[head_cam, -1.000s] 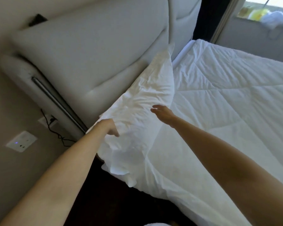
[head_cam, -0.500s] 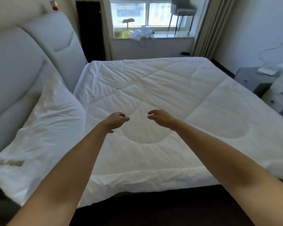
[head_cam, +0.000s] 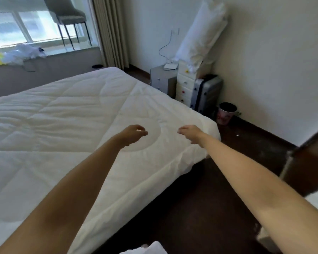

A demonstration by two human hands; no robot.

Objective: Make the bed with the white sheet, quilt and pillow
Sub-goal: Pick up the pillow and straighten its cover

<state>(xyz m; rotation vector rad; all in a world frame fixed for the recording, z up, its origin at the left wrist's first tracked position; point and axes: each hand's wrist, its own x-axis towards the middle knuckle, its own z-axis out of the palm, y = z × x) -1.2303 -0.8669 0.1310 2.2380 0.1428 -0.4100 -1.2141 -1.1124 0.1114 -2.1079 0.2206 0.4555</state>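
Note:
The white quilt (head_cam: 62,114) lies spread over the bed and hangs over its near edge and right corner. My left hand (head_cam: 131,133) hovers above the quilt near that corner, fingers loosely curled, holding nothing. My right hand (head_cam: 191,133) hangs a little to the right, over the corner of the quilt, also empty with relaxed fingers. A white pillow (head_cam: 200,33) stands upright against the far wall on top of a small white drawer unit (head_cam: 186,83). The pillow at the headboard is out of view.
A grey suitcase (head_cam: 206,94) and a small bin (head_cam: 226,112) stand by the right wall. A grey cabinet (head_cam: 160,79) sits beside the drawers. Dark floor (head_cam: 209,189) runs along the bed's near side. A chair (head_cam: 66,17) stands on the window ledge.
My view has swung right, from the pillow at the headboard across the bed to its foot corner. Both hands left the pillow and now hover empty over the quilt.

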